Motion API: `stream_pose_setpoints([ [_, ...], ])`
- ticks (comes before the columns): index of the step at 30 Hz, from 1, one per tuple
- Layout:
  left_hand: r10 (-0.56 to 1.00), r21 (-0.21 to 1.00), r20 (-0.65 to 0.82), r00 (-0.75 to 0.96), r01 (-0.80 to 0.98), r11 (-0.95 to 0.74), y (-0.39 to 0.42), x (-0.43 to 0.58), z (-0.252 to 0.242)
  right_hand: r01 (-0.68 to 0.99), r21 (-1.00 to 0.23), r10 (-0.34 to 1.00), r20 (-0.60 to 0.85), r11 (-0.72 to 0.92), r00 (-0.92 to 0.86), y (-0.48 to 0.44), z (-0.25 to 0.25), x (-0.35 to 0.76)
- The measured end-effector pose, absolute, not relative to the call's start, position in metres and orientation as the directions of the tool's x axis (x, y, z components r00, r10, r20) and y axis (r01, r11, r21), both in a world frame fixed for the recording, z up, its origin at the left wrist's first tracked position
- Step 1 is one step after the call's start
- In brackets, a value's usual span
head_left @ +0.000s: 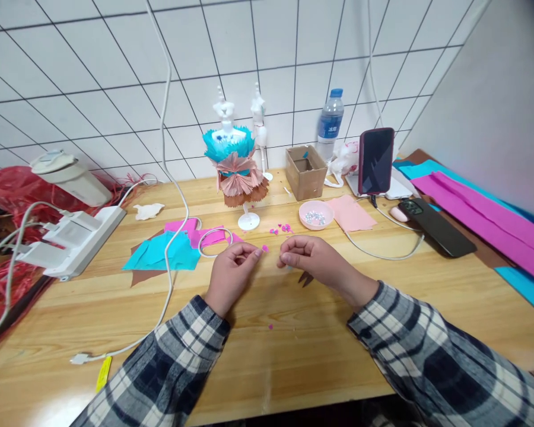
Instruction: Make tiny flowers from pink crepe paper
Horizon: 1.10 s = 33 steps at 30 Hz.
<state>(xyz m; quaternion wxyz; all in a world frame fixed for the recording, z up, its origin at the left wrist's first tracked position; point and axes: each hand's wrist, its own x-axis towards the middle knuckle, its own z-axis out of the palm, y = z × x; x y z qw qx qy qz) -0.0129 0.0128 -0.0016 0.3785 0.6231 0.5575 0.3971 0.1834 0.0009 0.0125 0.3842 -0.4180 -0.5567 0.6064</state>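
My left hand [235, 271] pinches a small magenta paper piece [265, 249] between thumb and forefinger, just above the table. My right hand [309, 260] faces it, thumb and fingers pressed together; what they hold, if anything, is hidden. Below its palm shows a dark, pointed shape [306, 279] whose kind I cannot make out. Beyond both hands lie several magenta paper bits [281, 229] and a pink bowl [315, 224] with small shiny pieces. Behind them a white doll figure [226, 118] on a round stand wears a ruffled paper dress [237, 172] in blue, pink and brown.
A white cable [168, 261] loops across the left side near blue paper [162, 252] and a power strip [78, 243]. Toward the right are a cardboard box [306, 173], water bottle [330, 121], upright phone [376, 160], black phone [438, 226] and magenta sheets [489, 222].
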Motion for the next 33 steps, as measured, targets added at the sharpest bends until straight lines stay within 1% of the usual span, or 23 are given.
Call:
stream_pose_setpoints([
  [2,0.993,0.903,0.090,0.073,0.415,-0.112,0.012,-0.012,-0.001,-0.046,-0.982,0.922,-0.157,-0.185,-0.353,0.000,0.010,0.181],
  [5,0.985,0.871,0.144,0.090,0.462,-0.169,0.010,-0.010,-0.002,-0.048,-0.970,0.920,-0.211,-0.240,-0.330,-0.002,0.005,0.175],
  [12,0.960,0.795,0.236,0.148,0.539,-0.278,0.005,-0.007,0.001,-0.106,-0.969,0.956,-0.197,-0.224,-0.218,-0.006,0.004,0.167],
  [18,0.932,0.754,0.306,0.195,0.548,-0.362,0.002,-0.003,0.005,-0.081,-0.973,0.958,-0.194,-0.215,-0.212,-0.005,0.002,0.166],
  [24,0.918,0.740,0.352,0.181,0.547,-0.392,-0.002,-0.002,0.009,-0.111,-0.966,0.955,-0.204,-0.232,-0.217,-0.006,0.002,0.166],
  [29,0.912,0.726,0.369,0.176,0.558,-0.402,-0.004,-0.001,0.013,-0.148,-0.965,0.961,-0.183,-0.216,-0.208,-0.006,0.000,0.164],
  [33,0.910,0.721,0.371,0.183,0.561,-0.407,-0.005,-0.001,0.013,-0.168,-0.959,0.961,-0.196,-0.229,-0.196,-0.006,-0.002,0.163],
])
